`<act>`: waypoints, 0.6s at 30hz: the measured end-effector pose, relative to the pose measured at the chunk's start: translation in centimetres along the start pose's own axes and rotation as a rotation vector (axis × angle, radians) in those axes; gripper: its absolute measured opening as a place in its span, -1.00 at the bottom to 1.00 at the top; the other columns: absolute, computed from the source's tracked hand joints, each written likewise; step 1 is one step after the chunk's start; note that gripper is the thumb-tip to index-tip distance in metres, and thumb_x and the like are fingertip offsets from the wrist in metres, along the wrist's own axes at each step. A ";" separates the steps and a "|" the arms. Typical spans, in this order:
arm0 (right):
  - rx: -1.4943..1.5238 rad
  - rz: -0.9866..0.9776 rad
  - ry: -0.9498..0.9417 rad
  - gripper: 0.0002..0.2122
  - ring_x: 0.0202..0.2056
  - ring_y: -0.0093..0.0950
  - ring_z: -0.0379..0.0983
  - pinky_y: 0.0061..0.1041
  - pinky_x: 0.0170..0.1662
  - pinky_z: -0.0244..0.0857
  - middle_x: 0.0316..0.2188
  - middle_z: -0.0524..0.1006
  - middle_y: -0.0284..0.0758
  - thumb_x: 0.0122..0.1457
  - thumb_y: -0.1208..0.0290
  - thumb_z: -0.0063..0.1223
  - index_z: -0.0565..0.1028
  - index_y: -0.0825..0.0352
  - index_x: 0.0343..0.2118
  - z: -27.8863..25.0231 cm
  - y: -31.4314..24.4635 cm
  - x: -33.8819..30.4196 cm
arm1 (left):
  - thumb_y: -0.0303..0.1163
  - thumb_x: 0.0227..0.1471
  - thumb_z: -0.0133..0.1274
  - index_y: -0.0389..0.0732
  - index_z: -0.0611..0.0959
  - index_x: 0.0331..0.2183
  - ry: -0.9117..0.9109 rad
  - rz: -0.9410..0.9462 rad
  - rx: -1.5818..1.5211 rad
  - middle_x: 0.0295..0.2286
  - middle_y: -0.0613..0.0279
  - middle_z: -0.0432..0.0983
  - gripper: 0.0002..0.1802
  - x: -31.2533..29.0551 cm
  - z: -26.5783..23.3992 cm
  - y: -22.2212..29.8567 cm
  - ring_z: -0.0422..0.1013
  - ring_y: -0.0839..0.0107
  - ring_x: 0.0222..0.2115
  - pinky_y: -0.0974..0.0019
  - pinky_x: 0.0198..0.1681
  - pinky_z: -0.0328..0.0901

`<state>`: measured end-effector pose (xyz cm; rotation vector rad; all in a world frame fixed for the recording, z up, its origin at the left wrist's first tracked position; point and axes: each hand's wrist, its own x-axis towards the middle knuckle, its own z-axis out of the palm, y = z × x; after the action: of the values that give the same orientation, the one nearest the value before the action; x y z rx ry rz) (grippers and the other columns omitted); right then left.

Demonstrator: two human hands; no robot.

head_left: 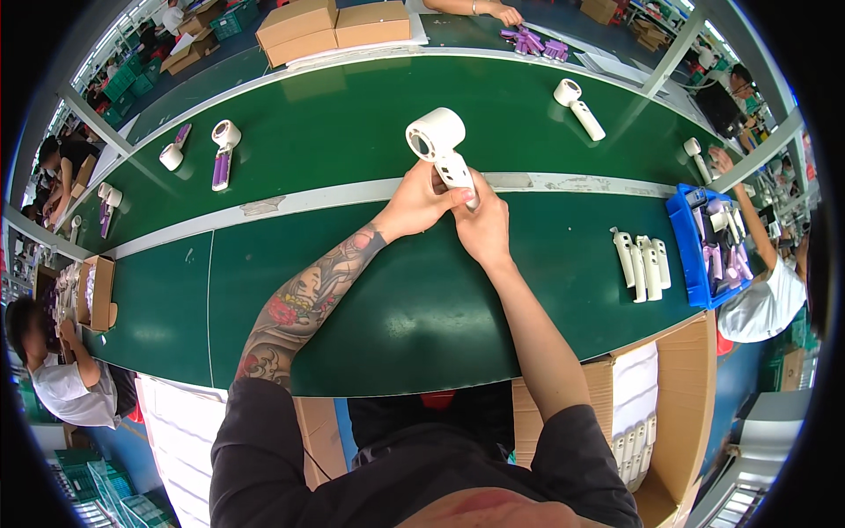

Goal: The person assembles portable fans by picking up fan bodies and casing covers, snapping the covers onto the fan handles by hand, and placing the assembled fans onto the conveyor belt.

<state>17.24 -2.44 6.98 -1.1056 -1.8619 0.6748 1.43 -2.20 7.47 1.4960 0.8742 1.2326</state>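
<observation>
Both my hands hold a white handheld fan (442,130) over the near edge of the belt, its round head tilted up and its handle toward me. My left hand (415,204) is closed on the handle's left side, with the thumb lying along it. My right hand (484,223) wraps round the handle's lower end from the right. The fingers behind the handle are partly hidden. Several white handle shells (650,267) lie side by side on the green tabletop (422,326), right of my hands.
On the green belt (317,132) lie more fans: one with purple cells in its open handle (222,157) and a white one (581,109). A blue bin (692,250) of parts stands right, above an open carton (691,396). Co-workers sit on both sides; another's hand (506,13) is across the belt.
</observation>
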 end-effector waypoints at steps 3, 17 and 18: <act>-0.037 -0.003 -0.004 -0.59 -0.30 -0.13 0.62 -0.29 -0.26 0.46 -0.24 0.66 -0.11 0.19 0.54 0.10 0.42 0.34 0.13 -0.1 -0.3 -0.1 | -0.41 0.21 0.10 -0.33 0.38 0.11 0.060 0.026 0.072 -0.19 0.06 0.51 -0.51 -0.1 0.5 0.2 0.49 0.34 -0.19 0.28 -0.07 0.41; 1.207 0.442 0.044 -0.66 -0.26 -0.50 0.52 -0.47 -0.16 0.44 -0.19 0.59 -0.16 0.34 0.38 0.06 0.43 0.48 0.08 -2.2 4.6 2.4 | -0.33 0.37 -0.24 -0.34 0.55 -0.14 0.239 -0.076 -0.154 -0.44 0.13 0.54 -0.67 1.1 -0.3 -1.1 0.45 0.41 -0.45 0.38 -0.26 0.41; 1.023 0.420 0.268 -0.67 -0.25 -0.51 0.51 -0.47 -0.15 0.43 -0.18 0.59 -0.17 0.34 0.39 0.05 0.43 0.48 0.08 -2.2 4.4 2.4 | -0.36 0.35 -0.24 -0.34 0.55 -0.14 0.252 -0.083 -0.159 -0.45 0.12 0.55 -0.68 1.3 -0.5 -1.0 0.45 0.41 -0.46 0.39 -0.26 0.40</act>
<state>20.44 1.78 5.65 -0.8067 -0.8181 1.4200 1.30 -0.64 6.87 1.1843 0.9681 1.4145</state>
